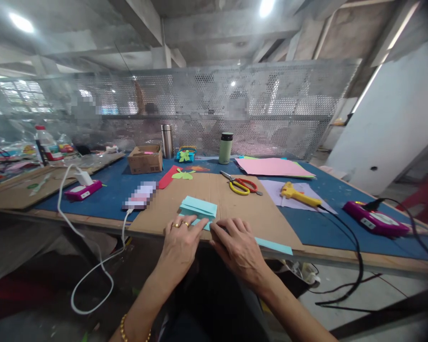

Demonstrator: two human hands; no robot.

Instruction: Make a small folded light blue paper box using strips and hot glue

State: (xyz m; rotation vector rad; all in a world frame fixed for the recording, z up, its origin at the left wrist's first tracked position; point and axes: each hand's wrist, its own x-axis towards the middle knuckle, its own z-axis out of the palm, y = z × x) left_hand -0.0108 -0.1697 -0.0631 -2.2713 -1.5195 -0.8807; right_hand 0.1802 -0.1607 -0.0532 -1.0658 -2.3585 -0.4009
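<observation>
A long light blue paper strip (274, 246) runs along the front edge of the cardboard, passing beneath both of my hands. My left hand (181, 242) presses its fingers on the strip's left part, thumb stretched toward the right hand. Curled fingers and thumb of my right hand (237, 244) close on the strip near its middle, hiding that part. Just beyond my fingers lies a folded light blue paper piece (199, 206). Scissors (241, 184) with red and yellow handles rest on the cardboard behind, apart from both hands.
A cardboard sheet (267, 218) covers the blue table (342, 218). On the right are a yellow glue gun (299, 194), a purple power box (374, 219) and pink paper (274, 167). A phone (141, 194), cardboard box (145, 160), green tumbler (226, 148) and steel flask (167, 141) stand around.
</observation>
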